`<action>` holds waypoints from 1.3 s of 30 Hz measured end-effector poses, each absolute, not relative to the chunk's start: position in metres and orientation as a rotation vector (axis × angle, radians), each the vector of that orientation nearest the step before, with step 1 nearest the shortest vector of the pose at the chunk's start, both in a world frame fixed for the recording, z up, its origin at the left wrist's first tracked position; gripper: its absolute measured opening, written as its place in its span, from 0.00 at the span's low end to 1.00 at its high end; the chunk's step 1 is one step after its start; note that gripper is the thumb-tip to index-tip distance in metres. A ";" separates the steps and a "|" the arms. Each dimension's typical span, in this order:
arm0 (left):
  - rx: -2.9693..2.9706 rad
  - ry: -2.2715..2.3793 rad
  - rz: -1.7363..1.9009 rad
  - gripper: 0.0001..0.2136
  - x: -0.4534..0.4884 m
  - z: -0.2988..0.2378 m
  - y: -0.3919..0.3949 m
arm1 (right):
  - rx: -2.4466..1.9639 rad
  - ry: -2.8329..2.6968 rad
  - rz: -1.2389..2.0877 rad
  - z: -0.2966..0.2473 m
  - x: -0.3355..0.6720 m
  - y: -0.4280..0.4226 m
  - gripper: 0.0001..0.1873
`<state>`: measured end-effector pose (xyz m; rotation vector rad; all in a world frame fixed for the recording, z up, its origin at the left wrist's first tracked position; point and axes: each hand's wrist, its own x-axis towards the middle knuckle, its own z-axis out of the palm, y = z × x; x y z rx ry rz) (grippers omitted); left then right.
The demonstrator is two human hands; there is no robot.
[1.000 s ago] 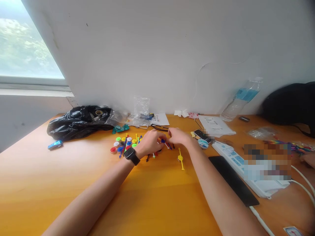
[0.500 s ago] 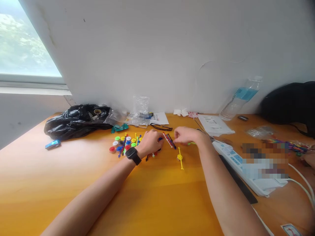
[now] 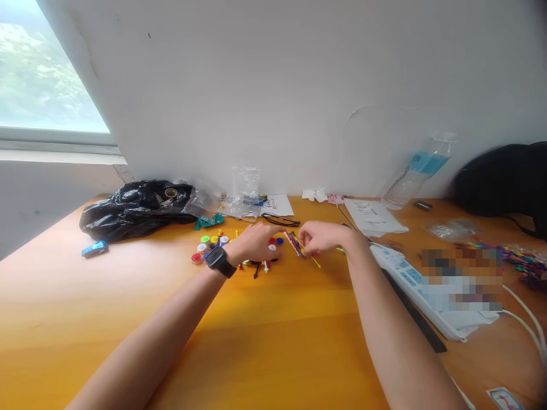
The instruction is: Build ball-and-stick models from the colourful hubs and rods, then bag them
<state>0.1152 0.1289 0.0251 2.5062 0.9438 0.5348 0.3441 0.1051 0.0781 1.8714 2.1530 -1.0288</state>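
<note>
My left hand [image 3: 255, 242], with a black watch on its wrist, reaches over small coloured discs; one finger stretches right to the far end of several coloured arrow-tipped sticks [image 3: 293, 244]. Its other fingers are largely hidden. My right hand [image 3: 322, 236] is closed just right of these sticks, its fingertips pinching a yellow arrow-tipped stick [image 3: 317, 262] that slants toward me. Red, white, green and blue discs, such as a red disc [image 3: 196, 258], lie left of and beneath my left hand. A dark arrow-tipped stick [image 3: 256, 270] pokes out below it.
A black plastic bag [image 3: 128, 213] lies at the back left, with a small blue packet [image 3: 94, 249] before it. Clear wrappers [image 3: 246, 188] and black-framed glasses [image 3: 280, 221] are behind the hands. A power strip [image 3: 410, 279] and a plastic bottle [image 3: 421, 171] stand on the right.
My right hand has come down and left and taken the yellow stick, which lay flat in front of it. My left hand has flattened, with a finger reaching toward the sticks.
</note>
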 end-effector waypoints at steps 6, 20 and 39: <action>2.150 0.577 1.033 0.13 0.120 0.048 0.123 | 1.910 2.761 -1.650 0.091 0.338 0.104 0.07; 2.277 0.641 1.176 0.03 0.124 0.046 0.119 | 1.836 2.676 -2.003 0.079 0.334 0.109 0.09; 2.605 0.696 0.519 0.17 0.136 0.020 0.103 | 2.130 2.351 -0.839 0.038 0.342 0.132 0.10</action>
